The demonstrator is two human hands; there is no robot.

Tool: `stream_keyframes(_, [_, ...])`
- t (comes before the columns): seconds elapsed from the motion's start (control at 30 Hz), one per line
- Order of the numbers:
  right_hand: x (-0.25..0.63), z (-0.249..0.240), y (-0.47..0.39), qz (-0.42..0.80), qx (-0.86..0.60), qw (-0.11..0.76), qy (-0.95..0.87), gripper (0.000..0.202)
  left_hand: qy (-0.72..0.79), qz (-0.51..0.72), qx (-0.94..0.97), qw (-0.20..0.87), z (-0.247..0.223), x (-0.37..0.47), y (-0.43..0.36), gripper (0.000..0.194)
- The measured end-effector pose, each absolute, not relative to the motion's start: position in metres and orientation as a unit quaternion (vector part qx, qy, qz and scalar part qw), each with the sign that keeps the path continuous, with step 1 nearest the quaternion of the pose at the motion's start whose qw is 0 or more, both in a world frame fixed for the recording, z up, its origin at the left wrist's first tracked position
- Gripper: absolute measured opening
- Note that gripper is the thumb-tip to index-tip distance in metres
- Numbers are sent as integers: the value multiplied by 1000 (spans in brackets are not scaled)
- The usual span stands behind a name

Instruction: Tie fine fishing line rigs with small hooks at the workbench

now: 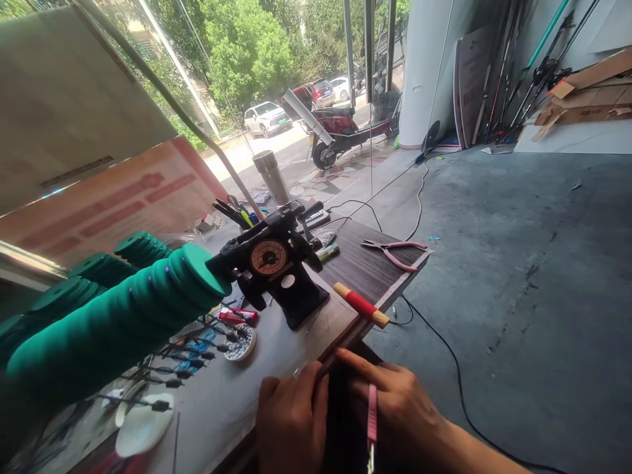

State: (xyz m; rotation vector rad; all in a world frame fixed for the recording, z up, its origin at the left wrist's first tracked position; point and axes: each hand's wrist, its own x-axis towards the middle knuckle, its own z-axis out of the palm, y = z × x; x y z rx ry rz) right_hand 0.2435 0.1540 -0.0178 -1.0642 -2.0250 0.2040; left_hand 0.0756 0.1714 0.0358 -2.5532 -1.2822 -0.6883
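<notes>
Black metal device w/ round orange dial blocks straight-ahead travel over the grey tabletop. Left of device: long teal ribbed cylinder bars access from above; lower, thin black-tipped rods & round white dish of silvery beads crowd the way. Open lane: btwn device's base & dish, back twd left hand. Right of device: short red-and-yellow cylinder obstructs, pink-handled metal pliers beyond; gap btwn those two.

Bare hands, bare right forearm
</notes>
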Motion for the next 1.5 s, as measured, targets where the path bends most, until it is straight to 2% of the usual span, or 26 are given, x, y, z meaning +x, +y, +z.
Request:
stream_keyframes(0.23, [244, -19, 155, 85, -427, 393, -810, 28, -432, -271, -852, 119, 36, 79, 173, 16])
stream_keyframes(0.57, [245, -17, 154, 92, -420, 404, -808, 26, -443, -233, -861, 88, 33, 75, 172, 11])
stream_keyframes(0.83, [244, -16, 155, 84, -419, 407, -807, 30, -463, -230, -852, 84, 37, 80, 172, 16])
stream_keyframes(0.97, [247, -13, 153, 116, -435, 400, -798, 22, -455, -231, -855, 93, 38, 81, 173, 17])
stream_keyframes(1.07, [256, -6, 148, 181, -455, 390, -780, 15, -492, -262, -830, 20, 42, 81, 167, 20])
stream_keyframes(1.2, [261, -5, 137, 242, -481, 310, -784, 34, -561, -365, -719, -189, 50, 82, 151, 15])
stream_keyframes(1.3, [254, -14, 131, 268, -500, 239, -788, 41, -571, -404, -644, -311, 56, 82, 141, 13])
stream_keyframes(1.5, [241, -19, 131, 256, -474, 167, -826, 33, -578, -400, -595, -390, 59, 83, 133, 14])
